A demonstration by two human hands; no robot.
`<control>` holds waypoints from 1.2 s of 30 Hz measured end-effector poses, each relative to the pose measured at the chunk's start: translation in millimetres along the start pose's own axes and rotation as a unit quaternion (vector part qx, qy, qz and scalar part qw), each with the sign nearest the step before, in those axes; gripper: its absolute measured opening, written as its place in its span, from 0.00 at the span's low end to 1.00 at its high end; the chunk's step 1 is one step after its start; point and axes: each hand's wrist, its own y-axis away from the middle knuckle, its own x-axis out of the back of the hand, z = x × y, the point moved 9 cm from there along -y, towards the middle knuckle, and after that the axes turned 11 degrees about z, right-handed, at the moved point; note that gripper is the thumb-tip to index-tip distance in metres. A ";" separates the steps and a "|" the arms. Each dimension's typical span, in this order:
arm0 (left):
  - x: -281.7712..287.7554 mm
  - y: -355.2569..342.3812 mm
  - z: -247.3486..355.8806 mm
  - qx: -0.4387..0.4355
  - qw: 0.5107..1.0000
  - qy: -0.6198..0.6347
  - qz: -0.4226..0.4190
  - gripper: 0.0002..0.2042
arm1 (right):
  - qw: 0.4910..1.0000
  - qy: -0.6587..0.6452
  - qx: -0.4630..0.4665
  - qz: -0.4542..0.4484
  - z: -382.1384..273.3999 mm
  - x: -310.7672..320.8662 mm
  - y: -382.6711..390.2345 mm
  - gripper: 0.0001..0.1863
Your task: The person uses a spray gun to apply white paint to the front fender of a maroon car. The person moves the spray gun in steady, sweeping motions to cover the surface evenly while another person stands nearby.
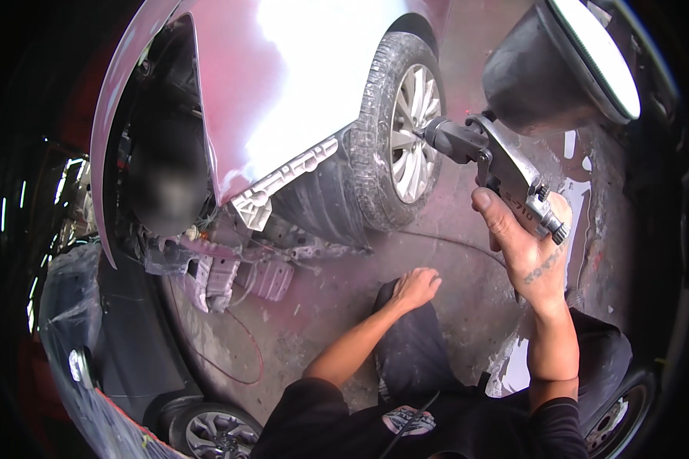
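Observation:
My right hand (540,256) is closed round the handle of a spray gun (513,157), raised at the right. A large black cup (540,69) with a pale lid sits tilted on top of the gun, and the nozzle faces left toward the car's wheel. Beside it stands the dull red car body (237,107), with a broad whitish patch (314,69) across its panel. My left hand (417,289) rests on my bent knee (413,329), holding nothing, its fingers loosely bent.
The car's wheel (413,130) has a dusty tyre. Below the panel edge are a white plastic bracket strip (291,172) and exposed bumper parts (264,279). A thin hose (260,359) lies on the concrete floor (306,336). Another car's wheel (222,436) and plastic-covered body (73,306) stand lower left.

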 end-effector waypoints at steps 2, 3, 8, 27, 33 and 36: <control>0.3 -0.6 0.8 -0.009 1.000 -0.008 0.005 0.16 | 1.000 0.008 -0.010 -0.003 -1.1 -1.8 4.0 0.13; -0.1 -1.1 1.0 -0.007 1.000 -0.003 0.004 0.15 | 1.000 0.011 -0.008 -0.007 -2.9 -3.2 5.9 0.13; -0.2 -3.9 -2.7 -0.002 1.000 0.024 0.017 0.14 | 0.984 0.032 0.166 -0.061 -38.4 -22.0 18.7 0.12; 2.4 -0.9 1.5 -0.006 0.999 0.012 0.032 0.14 | 0.998 0.028 -0.048 -0.021 18.7 -7.8 25.3 0.12; 5.6 -2.1 3.7 -0.001 1.000 0.015 -0.012 0.16 | 0.984 0.034 0.168 -0.050 -17.0 -26.7 40.4 0.11; -4.6 -4.8 -4.3 0.004 1.000 0.005 -0.015 0.15 | 0.960 0.028 0.270 -0.069 -38.4 -42.0 56.8 0.15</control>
